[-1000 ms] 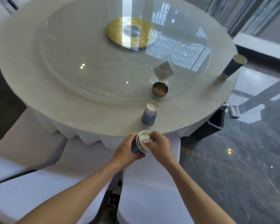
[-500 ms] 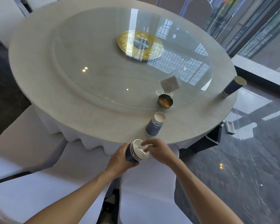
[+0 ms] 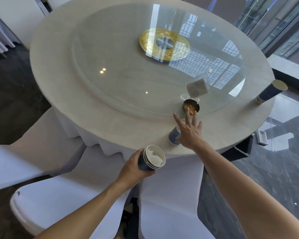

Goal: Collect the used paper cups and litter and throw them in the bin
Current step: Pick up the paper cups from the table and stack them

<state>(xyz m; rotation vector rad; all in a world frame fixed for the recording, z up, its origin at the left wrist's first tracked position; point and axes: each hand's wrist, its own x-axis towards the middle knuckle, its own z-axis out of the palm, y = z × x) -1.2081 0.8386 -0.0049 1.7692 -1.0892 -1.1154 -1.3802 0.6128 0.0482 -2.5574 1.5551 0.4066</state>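
- Holding the stack [image 3: 153,158] of nested cups in our left hand [image 3: 133,169], we are keeping it low, off the near edge of the table [image 3: 62,80], fingers curled round its blue wall; a crumpled tissue [image 3: 154,156] is now sitting inside the top cup.
- Half a second ago our right hand [image 3: 188,133] was at the stack's mouth, pushing that tissue in; now we are reaching it out over the table with fingers spread wide, gripping nothing.
- We are bringing that hand onto the near cup [image 3: 174,136], which is standing upright close to the table edge; whether the palm is already touching it we cannot tell.
- That shift suggests the tissue is dealt with and this cup is probably joining the stack next.
- Just beyond, a brass dish [image 3: 191,105] is sitting on the glass turntable [image 3: 128,75].
- Far right, another cup [image 3: 270,92] is waiting upright at the table rim, well apart, not yet collected.
- No bin is showing.
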